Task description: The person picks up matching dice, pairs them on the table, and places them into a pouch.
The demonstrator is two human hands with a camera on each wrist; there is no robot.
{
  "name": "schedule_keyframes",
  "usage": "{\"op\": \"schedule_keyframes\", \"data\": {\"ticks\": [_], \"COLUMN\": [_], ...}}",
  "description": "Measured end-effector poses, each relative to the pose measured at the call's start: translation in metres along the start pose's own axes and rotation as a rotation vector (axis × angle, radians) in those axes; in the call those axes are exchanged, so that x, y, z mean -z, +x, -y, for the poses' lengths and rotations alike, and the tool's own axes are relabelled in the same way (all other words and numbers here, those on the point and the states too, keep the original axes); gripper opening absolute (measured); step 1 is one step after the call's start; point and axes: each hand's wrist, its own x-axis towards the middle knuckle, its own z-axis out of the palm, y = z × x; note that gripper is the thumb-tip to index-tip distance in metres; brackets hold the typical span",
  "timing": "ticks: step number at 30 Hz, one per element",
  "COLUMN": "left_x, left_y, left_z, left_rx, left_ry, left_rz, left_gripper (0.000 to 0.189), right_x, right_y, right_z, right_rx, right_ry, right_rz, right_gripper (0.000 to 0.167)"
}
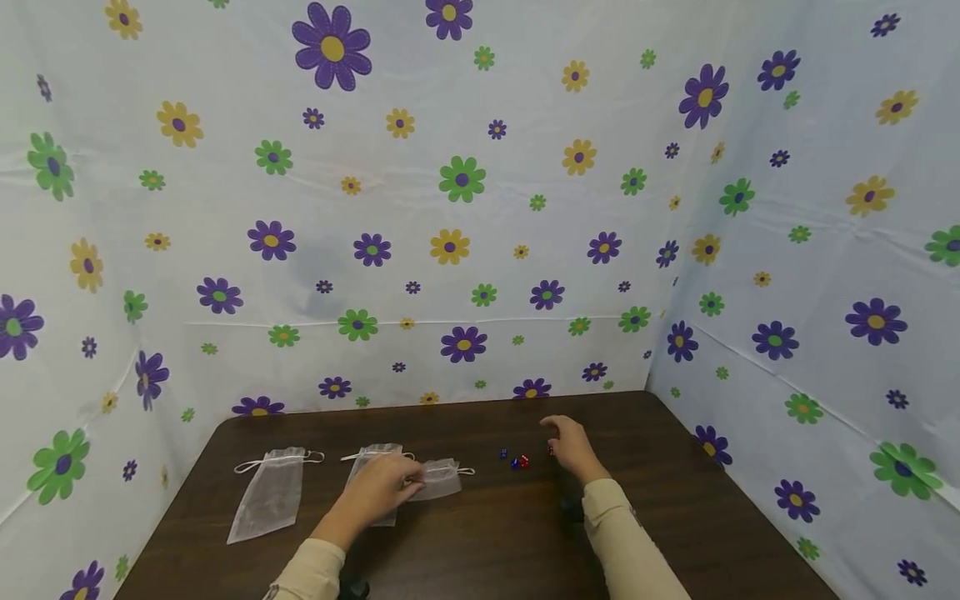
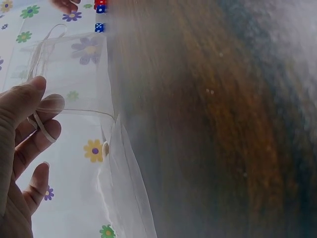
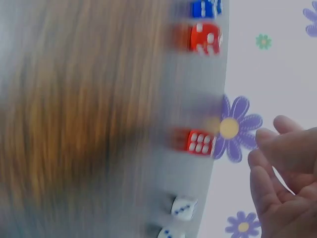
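My left hand pinches the white drawstring of a small sheer drawstring bag between thumb and fingers; a cord loop lies across the fingertips in the left wrist view. Partly hidden under that hand lies a second sheer bag. Over the right part of the table, my right hand hovers with loosely bent fingers and holds nothing. Close by it in the right wrist view are a red die showing six and a white die. Two blue dice, one a blue die, and another red die lie between the hands.
A third sheer bag lies flat at the left of the dark wooden table. Flowered white sheeting rises behind the table and along both sides. A second white die shows at the lower edge of the right wrist view.
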Motion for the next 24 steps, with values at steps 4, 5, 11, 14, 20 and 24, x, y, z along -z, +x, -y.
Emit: {"op": "schedule_keyframes", "data": {"ticks": [4,5,11,14,20,24], "left_x": [0.0,0.0,0.001,0.002,0.0,0.001], "left_y": [-0.001,-0.001,0.0,0.0,-0.001,0.0], "left_z": [0.0,-0.001,-0.003,-0.003,-0.001,-0.001], "left_rx": [0.002,0.003,0.031,0.046,0.046,0.069], "left_ry": [0.011,0.012,0.003,-0.004,0.005,0.002], "left_rz": [-0.011,-0.01,0.024,0.035,0.033,0.052], "left_gripper": [0.021,0.021,0.018,0.016,0.016,0.016], "right_x": [0.003,0.002,-0.005,-0.008,-0.012,-0.014], "right_y": [0.002,0.002,0.001,0.0,0.002,0.003], "right_z": [-0.009,-0.01,-0.018,-0.02,-0.023,-0.016], "right_rx": [-0.022,-0.03,-0.029,-0.021,-0.002,-0.003], "right_ry": [-0.042,-0.044,-0.071,-0.068,-0.035,-0.005], "right_rz": [0.04,0.058,0.101,0.095,0.086,0.102], "right_gripper": [0.037,0.038,0.032,0.028,0.028,0.026]}}
